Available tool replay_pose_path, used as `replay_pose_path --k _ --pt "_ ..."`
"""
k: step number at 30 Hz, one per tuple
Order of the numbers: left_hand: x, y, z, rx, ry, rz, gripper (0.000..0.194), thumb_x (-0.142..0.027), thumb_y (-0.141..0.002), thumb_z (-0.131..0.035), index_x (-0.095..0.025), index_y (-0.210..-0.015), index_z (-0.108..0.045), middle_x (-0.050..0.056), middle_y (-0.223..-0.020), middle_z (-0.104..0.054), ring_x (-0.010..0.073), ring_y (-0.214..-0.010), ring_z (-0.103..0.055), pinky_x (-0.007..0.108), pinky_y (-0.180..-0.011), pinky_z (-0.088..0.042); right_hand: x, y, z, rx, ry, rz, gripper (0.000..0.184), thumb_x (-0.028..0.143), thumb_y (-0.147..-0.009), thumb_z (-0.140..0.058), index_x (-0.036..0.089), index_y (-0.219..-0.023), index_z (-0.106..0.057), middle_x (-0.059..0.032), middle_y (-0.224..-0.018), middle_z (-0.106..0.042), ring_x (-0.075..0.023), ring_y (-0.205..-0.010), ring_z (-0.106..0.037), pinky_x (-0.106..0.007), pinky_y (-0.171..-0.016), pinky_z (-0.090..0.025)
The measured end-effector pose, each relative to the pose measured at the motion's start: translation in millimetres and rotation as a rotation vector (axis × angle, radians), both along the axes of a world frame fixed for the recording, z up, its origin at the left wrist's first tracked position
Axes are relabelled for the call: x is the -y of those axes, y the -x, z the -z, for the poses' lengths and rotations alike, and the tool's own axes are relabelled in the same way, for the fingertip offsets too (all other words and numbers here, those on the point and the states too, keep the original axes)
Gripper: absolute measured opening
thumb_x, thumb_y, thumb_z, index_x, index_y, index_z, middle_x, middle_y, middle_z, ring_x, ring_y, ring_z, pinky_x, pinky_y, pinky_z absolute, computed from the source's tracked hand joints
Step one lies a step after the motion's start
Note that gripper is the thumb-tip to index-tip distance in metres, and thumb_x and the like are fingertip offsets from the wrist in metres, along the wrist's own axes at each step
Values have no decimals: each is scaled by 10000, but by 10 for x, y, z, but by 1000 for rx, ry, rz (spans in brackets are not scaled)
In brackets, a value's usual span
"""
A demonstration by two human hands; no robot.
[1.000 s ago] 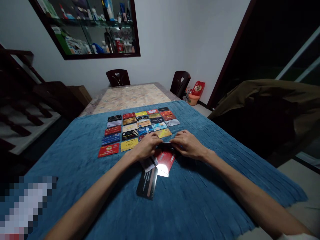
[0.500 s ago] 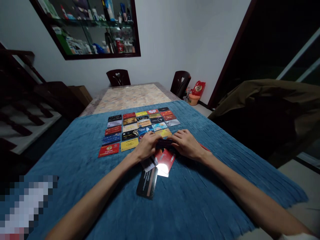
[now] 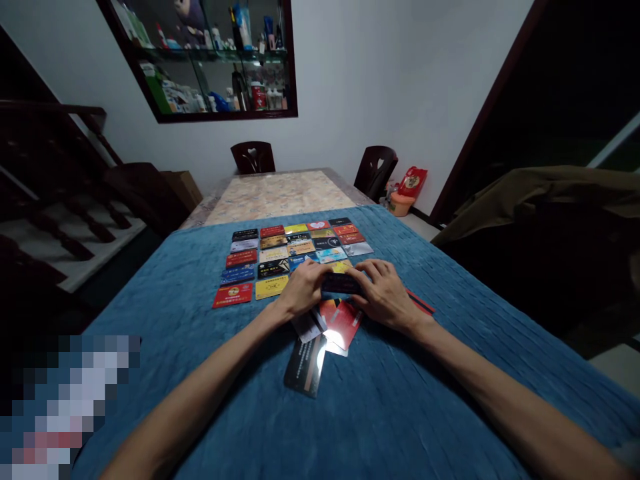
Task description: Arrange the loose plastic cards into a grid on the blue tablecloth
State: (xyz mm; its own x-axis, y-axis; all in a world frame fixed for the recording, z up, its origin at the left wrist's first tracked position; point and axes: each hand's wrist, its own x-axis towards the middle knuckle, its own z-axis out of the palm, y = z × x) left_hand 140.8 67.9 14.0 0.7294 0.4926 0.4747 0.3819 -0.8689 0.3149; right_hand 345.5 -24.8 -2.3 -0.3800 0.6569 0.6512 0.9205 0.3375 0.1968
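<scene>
My left hand (image 3: 306,288) and my right hand (image 3: 383,292) are both closed on a dark card (image 3: 342,283), one at each end, its broad face tilted towards me. Below it lies a loose overlapping pile: a red card (image 3: 351,325) with a bright glare, a silver-grey card (image 3: 309,325) with a dark stripe, and a black card (image 3: 304,368) with a brownish band. Another red card (image 3: 421,302) with a dark stripe pokes out behind my right wrist. Just past my hands, several cards lie in rows, among them a yellow card (image 3: 271,287) and a red card (image 3: 233,295).
A blue cloth (image 3: 400,407) covers the near part of the table, with the patterned tabletop (image 3: 285,193) beyond. Dark chairs (image 3: 253,157) stand at the far end. A brown garment (image 3: 540,190) hangs at the right. The lower left is pixelated.
The whole view has swung slightly left, so everything sits further right. The dark card has tilted to show more of its face. The red card behind my right wrist has come into sight.
</scene>
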Motion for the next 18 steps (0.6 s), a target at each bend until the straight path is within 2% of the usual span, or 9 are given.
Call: replay_pose_path --k 8,18 --pt "-17 6 -8 14 -18 6 301 -26 -812 -491 -163 -1022 -657 73 -962 -710 219 -881 -567 353 -799 -505 -6 14 39 -23 -57 11 413 207 -830 -635 150 -1231 -559 -135 -1129 -603 -285 -1059 -479 -405 -892 -401" --pt "6 21 -10 32 -55 -7 377 -36 -829 -460 -165 -1141 -627 92 -1024 -686 227 -927 -584 371 -827 -527 -3 9 40 -61 -114 3 350 203 -856 -591 156 -1202 -581 -142 -1134 -579 -292 -1095 -456 -411 -888 -427"
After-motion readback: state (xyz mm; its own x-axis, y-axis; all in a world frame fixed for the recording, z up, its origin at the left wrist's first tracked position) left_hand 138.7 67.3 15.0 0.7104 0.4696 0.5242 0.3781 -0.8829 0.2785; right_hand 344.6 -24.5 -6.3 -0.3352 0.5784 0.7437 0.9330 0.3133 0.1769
